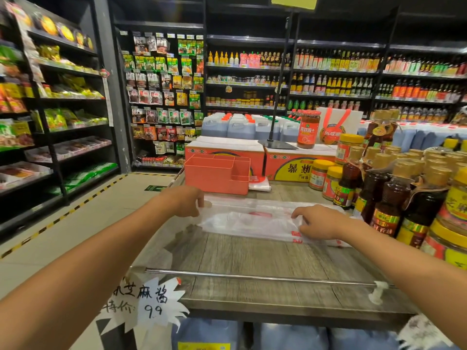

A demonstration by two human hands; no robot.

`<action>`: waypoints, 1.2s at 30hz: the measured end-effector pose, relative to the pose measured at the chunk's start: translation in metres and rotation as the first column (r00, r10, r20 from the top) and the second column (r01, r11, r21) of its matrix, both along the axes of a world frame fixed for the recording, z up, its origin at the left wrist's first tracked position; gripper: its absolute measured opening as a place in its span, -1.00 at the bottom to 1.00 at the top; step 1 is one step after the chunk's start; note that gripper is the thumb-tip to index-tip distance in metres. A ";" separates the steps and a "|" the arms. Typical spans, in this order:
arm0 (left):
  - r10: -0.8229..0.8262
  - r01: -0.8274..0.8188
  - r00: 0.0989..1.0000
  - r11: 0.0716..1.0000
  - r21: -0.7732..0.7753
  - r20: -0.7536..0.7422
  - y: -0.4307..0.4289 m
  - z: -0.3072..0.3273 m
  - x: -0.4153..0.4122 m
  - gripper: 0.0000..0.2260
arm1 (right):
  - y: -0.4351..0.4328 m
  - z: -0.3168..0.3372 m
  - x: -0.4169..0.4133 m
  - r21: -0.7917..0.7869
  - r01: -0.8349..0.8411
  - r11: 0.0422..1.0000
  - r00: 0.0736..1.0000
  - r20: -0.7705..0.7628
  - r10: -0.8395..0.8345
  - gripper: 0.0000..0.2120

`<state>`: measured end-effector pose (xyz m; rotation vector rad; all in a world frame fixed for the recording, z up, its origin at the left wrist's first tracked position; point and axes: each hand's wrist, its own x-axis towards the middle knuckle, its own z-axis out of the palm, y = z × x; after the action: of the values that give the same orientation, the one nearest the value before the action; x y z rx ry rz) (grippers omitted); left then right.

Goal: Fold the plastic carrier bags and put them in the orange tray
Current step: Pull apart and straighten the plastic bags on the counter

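Just in front of the tray (209,176), on my side of it, the bag (252,221) lies flat on the surface (252,258), stretched out left to right. I'd say we're mid-fold: it looks already narrowed into a long strip, not yet a small packet. My left hand (188,202) is at the end nearest the tray's front-left corner, fingers curled and pinching the edge. My right hand (318,222) is at the far-from-tray end, fingers bent and nipping the top layer.

Next move, I reckon, is bringing one end over the other, keeping both edges lined up so it doesn't slide apart, then lifting it up into the tray.

The bag itself is thin, see-through white with red print, wrinkly and shiny, so probably slippery. There's another whitish bag (260,184) right beside the tray, not in it.
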<state>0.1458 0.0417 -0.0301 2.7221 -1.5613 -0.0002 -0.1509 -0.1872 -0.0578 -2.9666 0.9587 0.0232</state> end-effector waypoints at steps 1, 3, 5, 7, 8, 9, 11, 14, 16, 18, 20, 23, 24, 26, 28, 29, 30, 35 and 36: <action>0.003 -0.004 1.000 1.000 0.019 0.021 0.000 -0.002 0.000 -0.77 | -0.001 -0.002 0.001 -0.006 -0.006 1.000 1.000 0.008 0.006 -0.57; 0.007 -0.011 0.997 0.999 0.046 0.078 0.000 -0.006 0.001 -0.74 | -0.001 -0.006 0.001 -0.023 -0.016 1.000 1.000 0.011 0.016 -0.57; 0.015 -0.025 0.989 0.997 0.066 0.146 0.000 -0.007 0.004 -0.73 | -0.002 -0.010 0.000 -0.040 -0.016 0.999 1.000 0.014 0.016 -0.57; 0.026 -0.042 0.979 0.996 0.080 0.201 0.000 -0.008 0.006 -0.73 | -0.004 -0.014 -0.001 -0.072 -0.019 0.997 1.000 0.018 0.020 -0.56; 0.029 -0.048 0.978 0.995 0.085 0.208 0.000 -0.008 0.006 -0.73 | -0.005 -0.015 -0.002 -0.097 -0.026 0.995 0.999 0.018 0.028 -0.55; 0.031 -0.051 0.977 0.995 0.091 0.210 0.000 -0.009 0.007 -0.72 | -0.006 -0.017 -0.002 -0.125 -0.039 0.991 0.999 0.018 0.042 -0.53; 0.034 -0.056 0.980 0.993 0.108 0.198 0.000 -0.012 0.007 -0.68 | -0.006 -0.020 -0.002 -0.154 -0.061 0.986 0.998 0.024 0.065 -0.52; 0.039 -0.067 0.978 0.989 0.134 0.206 -0.001 -0.019 0.008 -0.63 | -0.008 -0.029 -0.002 -0.103 -0.079 0.992 0.995 0.046 0.084 -0.57; 0.022 -0.062 0.957 0.990 0.130 0.290 -0.003 -0.024 0.008 -0.60 | -0.011 -0.035 -0.002 -0.078 -0.085 0.993 0.991 0.093 0.092 -0.59; -0.056 0.046 0.946 0.998 0.038 0.319 -0.007 -0.029 -0.003 -0.57 | -0.011 -0.039 -0.002 -0.084 -0.107 0.991 0.978 0.171 0.120 -0.59; -0.221 0.236 0.961 0.969 -0.074 0.166 -0.012 -0.033 -0.028 -0.53 | -0.004 -0.038 0.002 -0.047 -0.177 0.983 0.955 0.232 0.183 -0.56; -0.436 0.433 0.897 0.900 -0.057 -0.073 -0.019 -0.049 -0.071 -0.46 | 0.020 -0.035 0.011 0.051 -0.321 0.946 0.923 0.242 0.300 -0.48; -0.468 0.469 0.878 0.883 -0.010 -0.101 -0.021 -0.056 -0.081 -0.43 | 0.026 -0.036 0.012 0.074 -0.355 0.932 0.921 0.200 0.335 -0.44; -0.469 0.480 0.874 0.874 0.078 -0.128 -0.023 -0.067 -0.090 -0.40 | 0.031 -0.042 0.013 0.098 -0.354 0.930 0.935 0.060 0.349 -0.34; -0.453 0.469 0.881 0.876 0.116 -0.140 -0.023 -0.069 -0.090 -0.38 | 0.030 -0.047 0.010 0.111 -0.302 0.947 0.950 -0.053 0.309 -0.29; -0.445 0.463 0.883 0.878 0.124 -0.146 -0.022 -0.068 -0.089 -0.37 | 0.029 -0.049 0.008 0.114 -0.291 0.950 0.951 -0.073 0.300 -0.29; -0.436 0.455 0.887 0.881 0.131 -0.150 -0.022 -0.067 -0.088 -0.37 | 0.030 -0.048 0.006 0.116 -0.285 0.952 0.952 -0.081 0.295 -0.30; -0.372 0.398 0.912 0.903 0.163 -0.171 -0.020 -0.066 -0.089 -0.38 | 0.025 -0.045 -0.004 0.134 -0.247 0.960 0.956 -0.130 0.264 -0.27; -0.366 0.392 0.915 0.904 0.169 -0.170 -0.021 -0.066 -0.089 -0.39 | 0.022 -0.045 -0.007 0.139 -0.237 0.962 0.957 -0.136 0.255 -0.26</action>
<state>0.0568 0.0208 -0.0965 2.4302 -2.1225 -0.3526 -0.1580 -0.1655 -0.1025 -2.9830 0.5666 0.3062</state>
